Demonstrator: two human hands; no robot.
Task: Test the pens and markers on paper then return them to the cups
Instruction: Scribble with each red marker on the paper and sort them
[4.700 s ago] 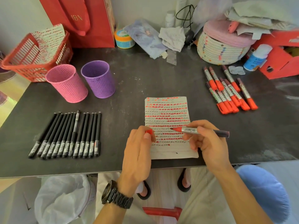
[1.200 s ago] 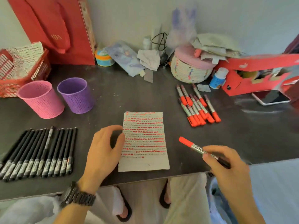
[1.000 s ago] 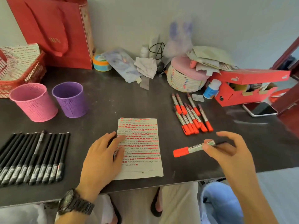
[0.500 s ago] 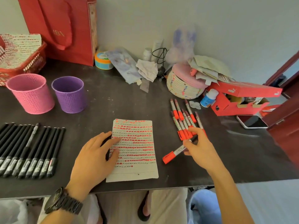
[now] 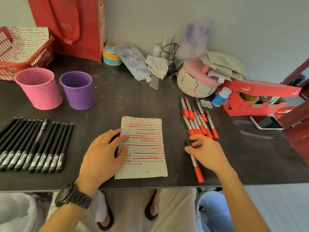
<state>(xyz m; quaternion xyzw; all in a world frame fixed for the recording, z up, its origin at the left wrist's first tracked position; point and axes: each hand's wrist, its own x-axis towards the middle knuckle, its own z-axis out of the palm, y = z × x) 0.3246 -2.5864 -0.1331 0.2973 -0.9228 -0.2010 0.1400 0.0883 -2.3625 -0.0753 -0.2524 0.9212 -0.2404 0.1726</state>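
A lined paper covered in red and black test marks lies at the table's middle. My left hand rests flat on its left edge, fingers spread. My right hand pinches the dark end of a red-capped marker that lies on the table right of the paper, cap toward me. Several more red markers lie just beyond that hand. A row of black pens lies at the left. Behind them stand a pink cup and a purple cup, with nothing visible inside either.
At the back left are a red basket with used sheets and a red bag. A woven basket with a pink lid, a red shoe box and a phone crowd the right side.
The marker got its cap back after writing. My right hand carried it right of the paper and turned it, cap now toward me. My left hand stayed on the paper.
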